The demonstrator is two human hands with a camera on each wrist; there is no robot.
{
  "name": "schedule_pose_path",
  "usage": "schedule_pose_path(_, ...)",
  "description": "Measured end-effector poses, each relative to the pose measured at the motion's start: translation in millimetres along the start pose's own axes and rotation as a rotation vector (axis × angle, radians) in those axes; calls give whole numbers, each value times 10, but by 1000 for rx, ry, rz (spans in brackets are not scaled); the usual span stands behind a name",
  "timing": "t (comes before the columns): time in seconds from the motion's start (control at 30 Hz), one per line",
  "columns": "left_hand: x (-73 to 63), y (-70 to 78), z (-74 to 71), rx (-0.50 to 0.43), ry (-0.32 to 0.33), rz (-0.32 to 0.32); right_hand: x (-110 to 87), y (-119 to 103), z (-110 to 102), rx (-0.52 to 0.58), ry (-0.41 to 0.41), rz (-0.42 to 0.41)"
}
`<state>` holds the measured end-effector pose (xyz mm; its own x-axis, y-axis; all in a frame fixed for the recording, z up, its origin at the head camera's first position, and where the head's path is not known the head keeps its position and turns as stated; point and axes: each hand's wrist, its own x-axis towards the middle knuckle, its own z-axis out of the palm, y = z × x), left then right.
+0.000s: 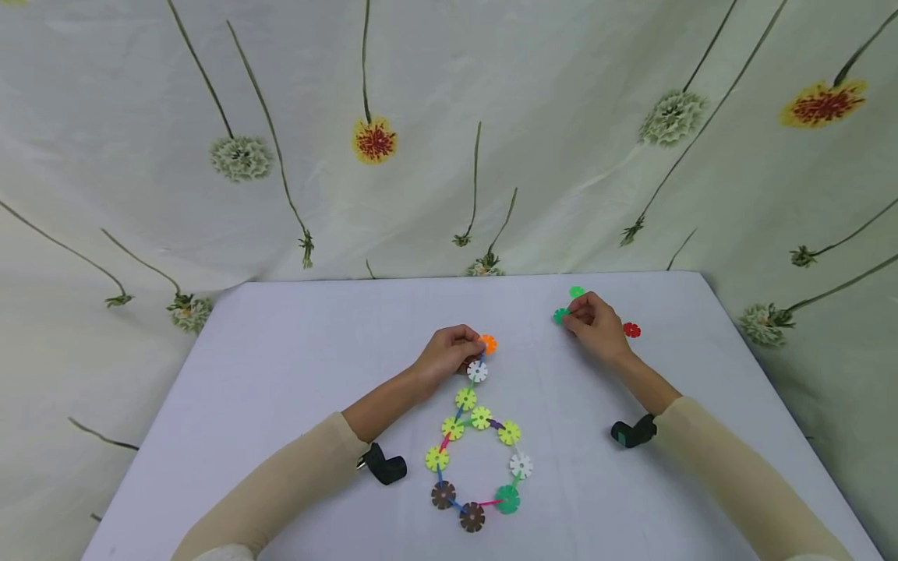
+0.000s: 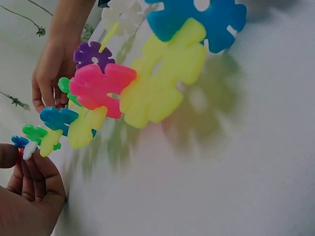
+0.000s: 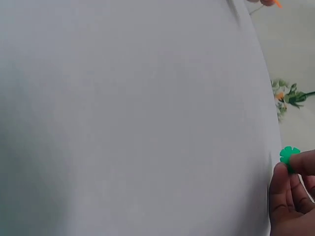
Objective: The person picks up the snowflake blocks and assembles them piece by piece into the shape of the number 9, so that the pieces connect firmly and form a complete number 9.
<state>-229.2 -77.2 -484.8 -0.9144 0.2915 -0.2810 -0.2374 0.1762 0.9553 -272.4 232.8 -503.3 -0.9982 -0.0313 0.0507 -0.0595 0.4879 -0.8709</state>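
Slotted flower-shaped discs are joined into a chain with a closed loop, lying on the table. A brown disc [image 1: 472, 516] is at the loop's near end, and a white disc [image 1: 477, 372] and an orange disc [image 1: 489, 344] are in its far tail. My left hand [image 1: 447, 352] pinches this far tail right by the orange disc; in the left wrist view a blue disc [image 2: 19, 141] shows at the fingertips. Toward the table's far right, my right hand [image 1: 598, 331] pinches a loose green disc [image 1: 560, 315] between thumb and fingers. That green disc [image 3: 289, 156] also shows in the right wrist view.
Just beyond the right hand lies a light green disc [image 1: 577, 291], and a red disc [image 1: 632, 330] sits to its right. A white cloth covers the table [image 1: 316, 327]. Behind its far edge hangs a flower-print curtain [image 1: 421, 202].
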Motion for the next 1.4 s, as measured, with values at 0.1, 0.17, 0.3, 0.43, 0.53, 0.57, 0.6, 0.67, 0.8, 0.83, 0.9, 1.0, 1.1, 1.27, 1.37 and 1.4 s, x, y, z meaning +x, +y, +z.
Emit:
schedule_pose_path(0.1, -3, 2, 3, 3, -3, -1, -56, -52, 124, 97, -50, 4)
schedule_pose_path(0.17, -4, -1, 3, 2, -5, -3, -96, -88, 203, 135, -78, -11)
schedule_pose_path(0.3, -9, -4, -1, 0, -4, -2, -185, -152, 348, 142, -138, -48)
schedule_pose_path(0.43, -11, -2, -4, 5, -2, 2, -277, -236, 475, 132, -189, -78)
schedule_pose_path(0.53, -9, 0, -4, 4, 1, 3, -338, -314, 547, 140, -215, -105)
schedule_pose_path(0.57, -8, -1, -4, 2, 2, 3, -356, -340, 566, 143, -223, -113)
schedule_pose_path(0.6, -9, 0, -4, 3, 3, 5, -371, -362, 580, 143, -231, -124)
schedule_pose_path(0.67, -10, 0, -5, -2, 2, 8, -399, -406, 603, 148, -242, -139)
schedule_pose_path(0.8, -13, -3, -9, -3, 1, 9, -434, -471, 625, 153, -254, -170)
schedule_pose_path(0.83, -14, -3, -10, -4, 2, 9, -440, -485, 627, 155, -254, -174)
schedule_pose_path(0.9, -16, -3, -12, -2, 5, 7, -449, -498, 630, 156, -254, -182)
schedule_pose_path(1.0, -21, -2, -15, -2, 9, 6, -453, -502, 632, 154, -256, -189)
schedule_pose_path(1.1, -25, -2, -21, -6, 10, 5, -453, -511, 629, 147, -257, -202)
schedule_pose_path(1.27, -23, -3, -23, -14, 5, -3, -426, -540, 616, 137, -236, -227)
schedule_pose_path(1.37, -25, 0, -17, -14, -6, -7, -395, -537, 612, 128, -232, -240)
schedule_pose_path(1.4, -26, 1, -16, -10, -9, -4, -386, -535, 611, 122, -234, -244)
